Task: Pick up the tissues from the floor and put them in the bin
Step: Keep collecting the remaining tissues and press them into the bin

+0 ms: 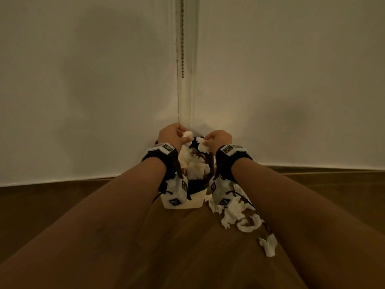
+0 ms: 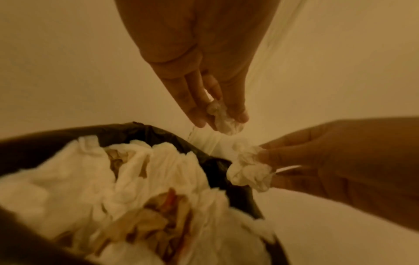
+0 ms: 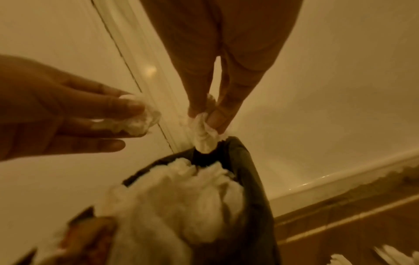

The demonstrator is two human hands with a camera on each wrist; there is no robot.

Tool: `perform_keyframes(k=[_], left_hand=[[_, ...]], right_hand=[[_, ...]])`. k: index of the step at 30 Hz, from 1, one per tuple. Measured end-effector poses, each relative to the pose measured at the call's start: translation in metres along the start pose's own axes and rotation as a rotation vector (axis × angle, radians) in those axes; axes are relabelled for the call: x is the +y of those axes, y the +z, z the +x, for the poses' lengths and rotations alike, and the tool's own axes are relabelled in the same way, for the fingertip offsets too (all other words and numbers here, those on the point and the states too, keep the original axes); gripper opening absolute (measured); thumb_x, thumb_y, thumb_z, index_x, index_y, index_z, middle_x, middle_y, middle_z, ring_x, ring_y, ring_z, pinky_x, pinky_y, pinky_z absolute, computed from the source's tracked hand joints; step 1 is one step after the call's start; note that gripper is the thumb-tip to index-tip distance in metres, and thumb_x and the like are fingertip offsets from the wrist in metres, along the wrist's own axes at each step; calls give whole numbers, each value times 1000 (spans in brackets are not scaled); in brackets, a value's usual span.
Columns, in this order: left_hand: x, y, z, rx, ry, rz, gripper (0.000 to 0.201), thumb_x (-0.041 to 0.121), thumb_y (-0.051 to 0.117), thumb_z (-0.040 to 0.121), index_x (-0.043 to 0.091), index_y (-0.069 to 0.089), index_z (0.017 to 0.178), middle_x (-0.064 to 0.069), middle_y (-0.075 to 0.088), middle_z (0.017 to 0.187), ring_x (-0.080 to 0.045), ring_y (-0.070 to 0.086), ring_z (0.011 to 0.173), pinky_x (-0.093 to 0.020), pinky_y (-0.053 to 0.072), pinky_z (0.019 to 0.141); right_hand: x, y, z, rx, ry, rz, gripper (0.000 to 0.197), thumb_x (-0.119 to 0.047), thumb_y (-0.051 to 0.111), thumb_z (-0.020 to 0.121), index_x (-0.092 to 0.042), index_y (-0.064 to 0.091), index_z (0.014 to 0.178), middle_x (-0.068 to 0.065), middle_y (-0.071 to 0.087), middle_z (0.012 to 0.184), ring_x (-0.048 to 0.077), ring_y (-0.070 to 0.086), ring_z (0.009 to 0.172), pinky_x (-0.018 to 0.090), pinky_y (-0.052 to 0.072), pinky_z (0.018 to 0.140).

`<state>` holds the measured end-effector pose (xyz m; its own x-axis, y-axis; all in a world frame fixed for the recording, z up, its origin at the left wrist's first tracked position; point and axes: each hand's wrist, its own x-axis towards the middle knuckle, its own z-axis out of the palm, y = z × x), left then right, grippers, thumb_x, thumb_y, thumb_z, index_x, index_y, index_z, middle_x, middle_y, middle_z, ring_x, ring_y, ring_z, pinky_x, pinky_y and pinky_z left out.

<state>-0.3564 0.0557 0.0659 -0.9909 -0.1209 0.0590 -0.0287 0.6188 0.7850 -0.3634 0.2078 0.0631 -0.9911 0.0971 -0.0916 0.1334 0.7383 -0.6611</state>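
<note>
Both your hands are up over the bin (image 1: 183,202), which sits in the corner where the two walls meet. Your left hand (image 1: 171,135) pinches a small tissue ball (image 1: 186,135) at its fingertips. Your right hand (image 1: 218,139) pinches another crumpled tissue (image 1: 203,147) the same way. The hands are near each other but they do not touch.

From the left wrist camera you can see the left hand's tissue (image 2: 223,119) squeezed between thumb and fingers, and it seems to hang past the back edge of the black bin bag (image 2: 217,166). From the right wrist camera, the right hand's tissue (image 3: 204,137) hangs right above the back rim of the bag.

The bin is very full. White tissues are piled high in it (image 1: 193,163), up to the rim.

So you seem to be at the drop step. Next, bring both hands a little back toward you, over the middle of the pile, and then let go. If you drop too near the wall, the tissues may fall behind the bin. They may also roll off the heap, so you might need to press them down softly.

More tissues lie on the floor (image 1: 237,215) just to the right of the bin, with one piece (image 1: 268,245) closer to you. Those still need picking up.
</note>
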Motion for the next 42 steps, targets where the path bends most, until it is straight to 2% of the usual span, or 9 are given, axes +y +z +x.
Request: perform_keyframes(k=[2,7,11,15,19,23,30,35,42], left_hand=[[-7,15,11,-42,30,132,23,30,74,77,21,67,97,3,66,89,-15,60,86,-25,45,74],[-21,42,24,-55,70,478,15,36,62,85,30,69,97,4,70,103,-21,59,102,-39,44,91],[-26,57,31,-288,57,642,28,23,46,96,17,64,116,-10,61,121,-30,57,108,-41,46,97],[-28,62,25,-575,-2,936,46,32,41,96,24,35,141,-14,44,140,-37,41,127,-54,31,107],[-21,47,9,-463,55,900,40,31,34,98,34,39,137,-3,43,142,-30,35,134,-55,19,108],[0,25,-14,-242,126,697,42,15,33,94,33,53,126,1,50,134,-23,46,124,-49,25,106],[25,28,-59,-51,281,518,31,18,39,92,25,60,114,-4,56,117,-26,53,109,-43,36,95],[36,76,-97,-76,372,435,24,21,43,91,26,61,106,-1,59,109,-24,56,101,-39,40,88],[29,158,-155,-299,353,390,23,22,41,92,27,60,104,1,59,108,-22,57,101,-38,44,91]], right_hand=[[8,11,9,-52,-26,-118,24,-15,54,92,-6,69,108,13,66,114,27,60,107,27,45,94],[16,34,17,-115,-92,-246,35,-12,50,93,-5,54,126,14,46,135,31,46,121,29,38,96],[7,49,10,-329,-108,-342,52,-20,41,98,-2,26,144,19,26,149,33,32,134,33,25,109],[0,50,3,-420,-100,-553,68,-43,46,94,-16,16,149,10,10,156,28,14,144,45,14,114],[4,27,-10,-315,-166,-357,40,-15,50,92,-8,51,131,14,51,134,29,49,123,34,39,99],[9,-7,-24,-209,-186,-321,34,-8,49,92,-10,59,124,15,58,125,30,55,112,31,42,92],[67,-52,-61,-3,-39,-162,34,-2,41,91,-18,67,106,7,57,126,24,55,113,25,42,86],[126,-74,-98,37,83,-130,29,-7,44,92,-13,69,104,9,63,118,26,60,103,27,45,78],[226,-76,-135,6,306,-180,24,-12,49,92,-9,71,100,12,68,108,30,63,97,31,49,75]])
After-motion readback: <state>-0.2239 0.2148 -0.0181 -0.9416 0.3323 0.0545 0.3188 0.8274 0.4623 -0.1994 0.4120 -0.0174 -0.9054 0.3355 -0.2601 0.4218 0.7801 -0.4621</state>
